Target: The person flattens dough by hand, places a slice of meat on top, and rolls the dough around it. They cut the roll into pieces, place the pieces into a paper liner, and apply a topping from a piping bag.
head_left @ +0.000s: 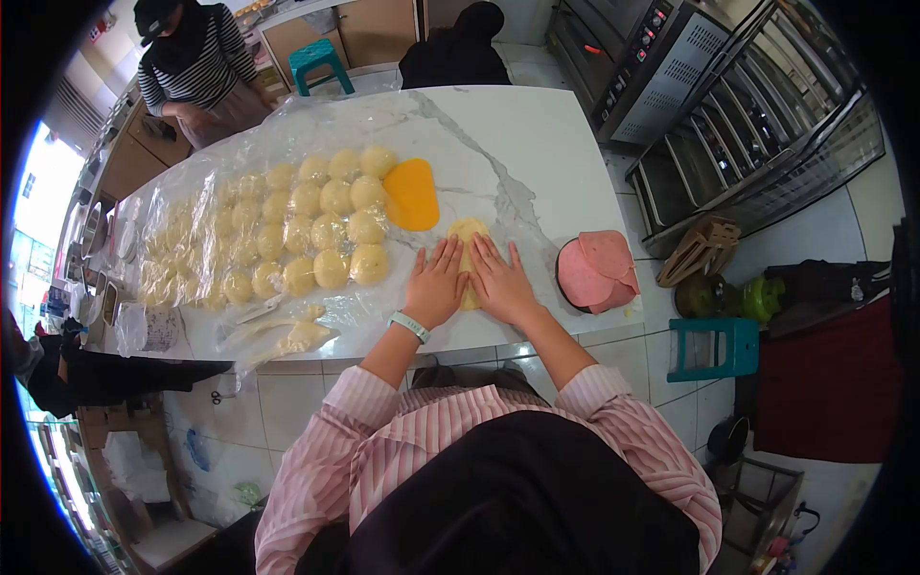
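My left hand (436,285) and my right hand (501,281) lie flat, side by side, palms down on a pale yellow piece of dough (467,233) on the white marble counter (537,144). Only the far end and a strip of the dough between the hands show. A green band sits on my left wrist. Just beyond the dough lies a flat orange-yellow oval sheet (412,194). Left of it, several round dough balls (326,225) rest in rows under and on clear plastic film.
A dark bowl holding pink slices (598,271) stands right of my right hand. Dough scraps (297,335) lie at the counter's near edge. A person in a striped top (196,62) works at the far end. Ovens (661,67) and racks stand right; teal stools (714,347).
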Demonstrator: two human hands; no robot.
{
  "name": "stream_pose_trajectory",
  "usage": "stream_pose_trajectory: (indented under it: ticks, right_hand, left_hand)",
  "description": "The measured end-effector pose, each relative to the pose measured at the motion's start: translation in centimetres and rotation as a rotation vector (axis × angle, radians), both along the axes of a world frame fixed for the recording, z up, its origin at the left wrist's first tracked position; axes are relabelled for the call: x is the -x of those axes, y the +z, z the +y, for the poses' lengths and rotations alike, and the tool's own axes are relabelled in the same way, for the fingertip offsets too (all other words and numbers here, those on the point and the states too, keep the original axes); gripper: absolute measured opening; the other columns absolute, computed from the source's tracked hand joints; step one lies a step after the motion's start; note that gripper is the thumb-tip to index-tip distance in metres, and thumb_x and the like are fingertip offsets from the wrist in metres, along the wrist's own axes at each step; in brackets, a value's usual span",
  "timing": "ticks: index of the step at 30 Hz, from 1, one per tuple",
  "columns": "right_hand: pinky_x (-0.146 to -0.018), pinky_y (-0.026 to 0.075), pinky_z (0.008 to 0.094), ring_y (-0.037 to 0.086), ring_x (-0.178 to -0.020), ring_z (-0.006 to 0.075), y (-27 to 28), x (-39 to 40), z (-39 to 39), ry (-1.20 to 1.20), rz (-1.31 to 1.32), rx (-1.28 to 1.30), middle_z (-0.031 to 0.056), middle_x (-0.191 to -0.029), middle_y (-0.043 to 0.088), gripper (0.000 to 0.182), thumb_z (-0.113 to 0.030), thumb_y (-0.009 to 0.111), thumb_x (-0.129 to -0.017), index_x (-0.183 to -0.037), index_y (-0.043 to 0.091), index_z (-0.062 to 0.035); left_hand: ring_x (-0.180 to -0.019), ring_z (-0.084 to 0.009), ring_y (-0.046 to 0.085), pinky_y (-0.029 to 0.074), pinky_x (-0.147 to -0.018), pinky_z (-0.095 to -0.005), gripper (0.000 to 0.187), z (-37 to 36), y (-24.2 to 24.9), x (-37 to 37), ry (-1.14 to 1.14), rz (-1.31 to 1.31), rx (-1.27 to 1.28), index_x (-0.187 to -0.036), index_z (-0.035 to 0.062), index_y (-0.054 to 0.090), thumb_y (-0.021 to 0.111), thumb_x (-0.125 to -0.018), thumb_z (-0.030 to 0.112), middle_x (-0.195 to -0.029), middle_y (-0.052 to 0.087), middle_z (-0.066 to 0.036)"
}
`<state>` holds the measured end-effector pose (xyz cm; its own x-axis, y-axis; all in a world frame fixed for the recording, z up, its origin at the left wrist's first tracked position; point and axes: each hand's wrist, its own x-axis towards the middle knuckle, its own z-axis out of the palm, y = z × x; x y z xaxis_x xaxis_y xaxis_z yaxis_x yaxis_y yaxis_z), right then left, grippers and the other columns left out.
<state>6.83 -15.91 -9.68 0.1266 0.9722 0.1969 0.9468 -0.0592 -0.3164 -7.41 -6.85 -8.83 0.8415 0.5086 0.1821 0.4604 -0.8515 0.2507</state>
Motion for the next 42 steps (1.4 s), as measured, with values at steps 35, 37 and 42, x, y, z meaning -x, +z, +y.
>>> stream_pose_trajectory:
  ticks: [35, 37, 42]
  right_hand:
    - [-0.086, 0.044, 0.0400, 0.056, -0.097, 0.0305, 1.6, 6.4, -6.7, 0.019, 0.172, -0.215, 0.0152, -0.099, 0.058, 0.034, -0.006, 0.059, -0.079, -0.110, 0.061, 0.0065]
    - [-0.086, 0.043, 0.0403, 0.055, -0.097, 0.0307, 1.4, 6.7, -7.0, 0.035, 0.146, -0.206, 0.0151, -0.101, 0.058, 0.034, -0.006, 0.059, -0.079, -0.110, 0.060, 0.0059]
    - [-0.090, 0.041, 0.0400, 0.055, -0.100, 0.0286, 3.1, 5.2, -7.4, 0.028, 0.224, -0.168, 0.0127, -0.102, 0.059, 0.032, -0.007, 0.059, -0.079, -0.108, 0.061, 0.0050]
  left_hand:
    - [-0.113, -0.0346, 0.053, 0.043, -0.097, -0.0426, 0.033, -6.4, 0.3, 5.9, -0.100, -0.324, 0.220, -0.112, -0.0066, 0.058, 0.059, -0.081, 0.005, -0.115, 0.056, -0.019]
    - [-0.113, -0.0362, 0.052, 0.043, -0.096, -0.0438, 0.034, -6.4, 0.1, 6.0, -0.132, -0.293, 0.194, -0.113, -0.0056, 0.058, 0.059, -0.080, 0.002, -0.115, 0.056, -0.019]
    - [-0.116, -0.0343, 0.051, 0.042, -0.099, -0.0428, 0.036, -6.1, 0.9, 6.1, -0.158, -0.283, 0.224, -0.116, -0.0051, 0.056, 0.059, -0.082, 0.006, -0.116, 0.056, -0.018]
